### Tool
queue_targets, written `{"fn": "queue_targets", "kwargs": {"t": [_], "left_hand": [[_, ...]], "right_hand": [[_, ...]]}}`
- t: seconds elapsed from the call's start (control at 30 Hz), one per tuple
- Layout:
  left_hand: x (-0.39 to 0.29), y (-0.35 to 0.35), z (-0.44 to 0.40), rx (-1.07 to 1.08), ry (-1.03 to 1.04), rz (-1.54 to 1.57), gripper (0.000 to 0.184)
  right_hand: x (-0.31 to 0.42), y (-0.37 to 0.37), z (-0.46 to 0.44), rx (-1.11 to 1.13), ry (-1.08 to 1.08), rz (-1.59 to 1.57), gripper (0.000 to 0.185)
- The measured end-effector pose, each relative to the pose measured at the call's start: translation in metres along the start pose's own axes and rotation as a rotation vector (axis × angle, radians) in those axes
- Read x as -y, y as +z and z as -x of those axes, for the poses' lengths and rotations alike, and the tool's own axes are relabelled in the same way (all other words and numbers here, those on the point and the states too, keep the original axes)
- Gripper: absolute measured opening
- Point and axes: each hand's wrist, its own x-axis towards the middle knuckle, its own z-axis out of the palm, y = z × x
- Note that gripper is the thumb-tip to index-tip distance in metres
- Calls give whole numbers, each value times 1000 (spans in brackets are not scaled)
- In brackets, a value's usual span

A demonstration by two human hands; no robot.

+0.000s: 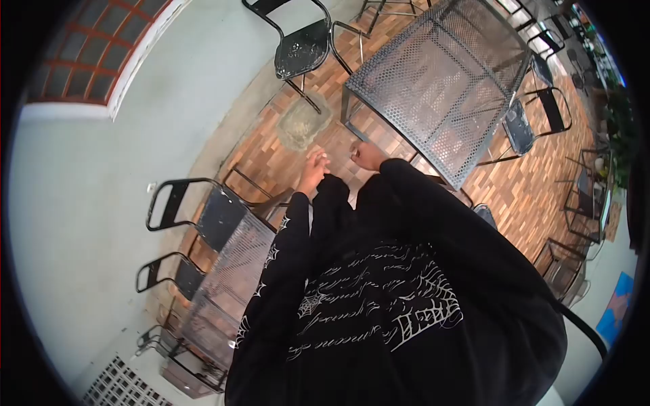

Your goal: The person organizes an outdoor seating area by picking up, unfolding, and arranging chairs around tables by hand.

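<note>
My left hand is in front of my dark trousers, its fingers loosely curled and apart, holding nothing visible. To its right, my right hand is closed, the fingers bent in; whatever it may hold is too small to make out. The two hands are apart. Beyond them on the floor lies a pale, rough patch. Near my right hand stands a perforated metal table. Black sleeves and a black top with white lettering cover my arms and body.
A black chair stands ahead by the wall. Two more dark chairs, one nearer, are at the left beside a second mesh table. Chairs such as a blue-grey one stand right of the first table. Wooden-tile floor runs between them.
</note>
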Motion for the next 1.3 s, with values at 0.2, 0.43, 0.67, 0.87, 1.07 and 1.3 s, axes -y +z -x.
{"fn": "queue_targets", "kwargs": {"t": [0.2,0.43,0.67,0.87,1.07,1.3], "left_hand": [[-91,-83,-47,22,50,-173,51],[-156,-117,-148,190,160,-390,57],[-202,-171,-260,242,267,-470,64],[-329,-199,-314,222,329,-737,66],[-431,-242,-411,127,889,-980,74],[-555,-284,-549,-78,1312,-1309,77]], "right_hand": [[40,-26,-87,-116,163,-90,31],[38,-40,-168,-228,325,-436,33],[36,-48,-271,-143,511,-413,37],[27,-66,-343,-198,472,-394,49],[14,-94,-378,-384,767,-589,53],[-9,-35,-400,-653,1072,-746,59]]}}
